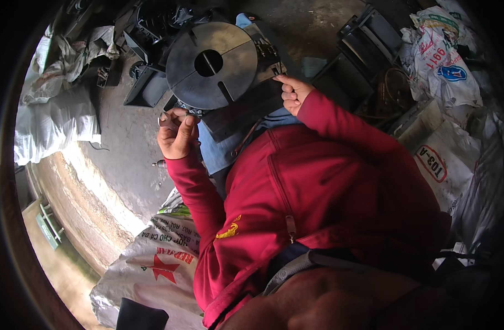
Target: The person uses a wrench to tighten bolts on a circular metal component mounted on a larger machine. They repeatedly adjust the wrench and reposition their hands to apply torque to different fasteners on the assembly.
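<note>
A big dark disc (232, 60), like a reel flange with a round centre hole and slots, lies in front of me. Close to its lower left edge is my left hand (177, 135), its fingers curled and thumb pressed in; a small dark piece seems to be at the fingertips, but I cannot make out its kind. My right hand (295, 93) pinches at the near corner of a dark panel (267, 54) with small slots and metal bits, right of the disc. What the pinch holds is too small to name. A black slab (221, 122) extends beneath the disc, above my blue-clad legs.
Black trays (147, 88) and jumbled dark parts (164, 25) lie at the far left. More black bins (367, 41) stand at the right. White printed sacks (444, 66) line the right side; another sack (153, 269) lies near left. White plastic wrapping (56, 124) is at the left.
</note>
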A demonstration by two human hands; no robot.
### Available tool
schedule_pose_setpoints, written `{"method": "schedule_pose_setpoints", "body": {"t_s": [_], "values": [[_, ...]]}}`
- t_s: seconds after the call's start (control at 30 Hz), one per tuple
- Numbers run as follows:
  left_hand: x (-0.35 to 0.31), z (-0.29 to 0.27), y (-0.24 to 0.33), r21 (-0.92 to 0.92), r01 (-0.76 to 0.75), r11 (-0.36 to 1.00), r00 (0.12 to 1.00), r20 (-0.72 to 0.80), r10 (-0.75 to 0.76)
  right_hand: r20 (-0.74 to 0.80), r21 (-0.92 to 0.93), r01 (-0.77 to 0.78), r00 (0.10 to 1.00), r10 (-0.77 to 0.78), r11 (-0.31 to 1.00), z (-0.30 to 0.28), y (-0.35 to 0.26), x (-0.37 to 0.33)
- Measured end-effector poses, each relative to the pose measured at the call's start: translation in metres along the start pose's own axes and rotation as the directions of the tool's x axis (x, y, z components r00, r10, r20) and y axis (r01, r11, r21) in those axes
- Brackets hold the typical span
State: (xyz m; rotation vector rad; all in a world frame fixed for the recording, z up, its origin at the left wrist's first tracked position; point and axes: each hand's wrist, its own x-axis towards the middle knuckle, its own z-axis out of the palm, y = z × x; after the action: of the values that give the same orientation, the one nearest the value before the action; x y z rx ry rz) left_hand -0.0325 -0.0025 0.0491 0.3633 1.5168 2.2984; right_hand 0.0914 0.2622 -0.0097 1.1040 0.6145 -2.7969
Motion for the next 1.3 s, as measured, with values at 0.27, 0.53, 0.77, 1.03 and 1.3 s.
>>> {"method": "schedule_pose_setpoints", "body": {"t_s": [0.27,0.53,0.77,1.03,1.3], "values": [[-0.012,0.007,-0.019,0.194,0.019,0.981,0.980,0.191,-0.057,0.022,0.074,0.048,0.998,-0.050,0.996,0.003,0.007,-0.001],[-0.020,0.038,-0.043,0.177,0.119,0.977,0.960,0.231,-0.158,0.061,0.103,0.105,0.992,-0.112,0.989,0.003,0.008,-0.001],[-0.013,0.069,-0.053,0.541,-0.276,0.794,0.923,0.380,0.062,0.112,0.144,0.112,0.985,-0.129,0.983,0.002,0.004,-0.005],[0.009,0.111,-0.063,0.712,-0.662,0.233,0.726,0.533,0.434,0.106,0.112,0.152,0.981,-0.164,0.982,0.001,0.004,-0.001],[0.026,0.124,-0.075,0.756,-0.655,0.009,0.688,0.591,0.421,0.179,0.111,0.147,0.970,-0.165,0.983,-0.005,0.007,0.012]]}}
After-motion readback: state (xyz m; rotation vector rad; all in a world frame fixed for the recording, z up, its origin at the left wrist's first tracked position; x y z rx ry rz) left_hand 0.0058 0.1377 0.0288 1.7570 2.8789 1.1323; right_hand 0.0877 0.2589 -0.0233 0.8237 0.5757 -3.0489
